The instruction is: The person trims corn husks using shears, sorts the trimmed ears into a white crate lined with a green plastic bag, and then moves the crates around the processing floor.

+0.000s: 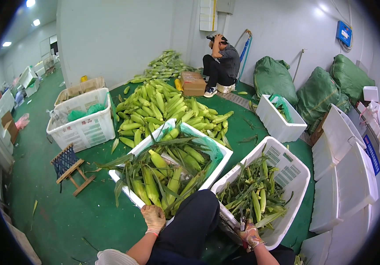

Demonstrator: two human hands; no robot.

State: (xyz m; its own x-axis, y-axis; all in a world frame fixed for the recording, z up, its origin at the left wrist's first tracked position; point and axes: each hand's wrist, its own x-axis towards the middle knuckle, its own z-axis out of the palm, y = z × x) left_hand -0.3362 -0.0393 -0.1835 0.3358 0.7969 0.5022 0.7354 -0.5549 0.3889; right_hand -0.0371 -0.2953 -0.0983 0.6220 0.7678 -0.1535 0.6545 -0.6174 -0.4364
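Note:
A white foam box lined with green plastic film stands before my knees, filled with ears of corn in green husks. My left hand, in a pale glove, rests at the near left rim of this box; its fingertips are curled over the edge. My right hand, in a patterned glove, grips pruning shears at the near rim of a white plastic crate. That crate holds cut husks, leaves and stalk pieces.
A large heap of corn lies beyond the box. A person sits by the wall near a cardboard box. A folding stool and white crate stand left; foam boxes and green sacks are right.

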